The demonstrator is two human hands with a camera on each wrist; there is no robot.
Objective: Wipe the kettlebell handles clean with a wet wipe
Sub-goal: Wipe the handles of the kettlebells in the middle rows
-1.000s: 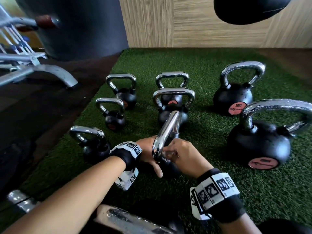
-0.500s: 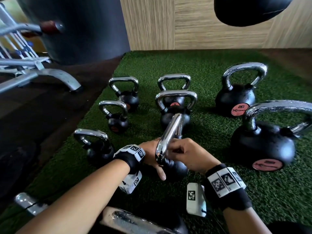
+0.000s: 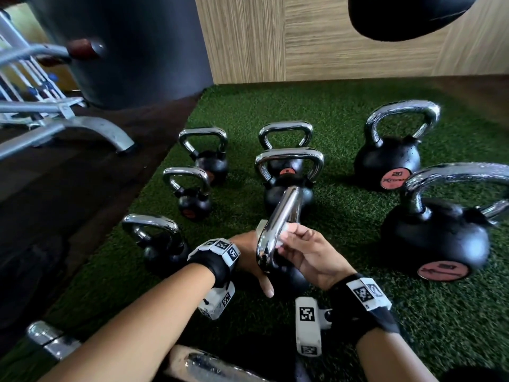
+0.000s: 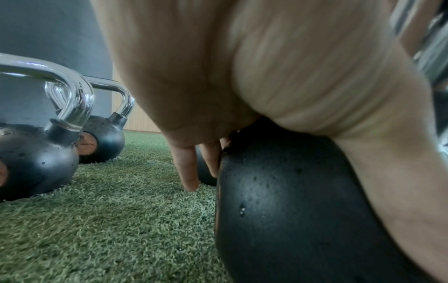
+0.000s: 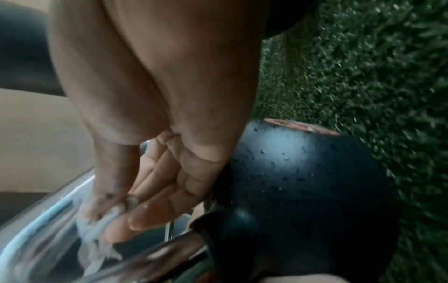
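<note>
The nearest kettlebell has a black ball (image 3: 292,277) and a chrome handle (image 3: 278,224) that points away from me. My left hand (image 3: 248,255) rests on the ball's left side. Its fingers (image 4: 186,168) hang fairly straight down the ball (image 4: 290,210) and the thumb sticks out toward me. My right hand (image 3: 289,235) pinches a white wet wipe (image 3: 286,227) against the right side of the handle. In the right wrist view the crumpled wipe (image 5: 97,235) sits between thumb and fingers on the handle (image 5: 48,220), beside the ball (image 5: 303,181).
Several more chrome-handled kettlebells stand on the green turf (image 3: 330,119): small ones left (image 3: 162,249) (image 3: 192,202), one straight behind (image 3: 287,188), two big ones right (image 3: 435,238) (image 3: 385,161). A bench frame (image 3: 68,125) and dark column (image 3: 124,51) are at left, with a chrome bar (image 3: 214,365) near me.
My right hand has slid from the handle's near bend up along its right side, turning so the fingers and wipe show. My left hand has stayed on the ball.
</note>
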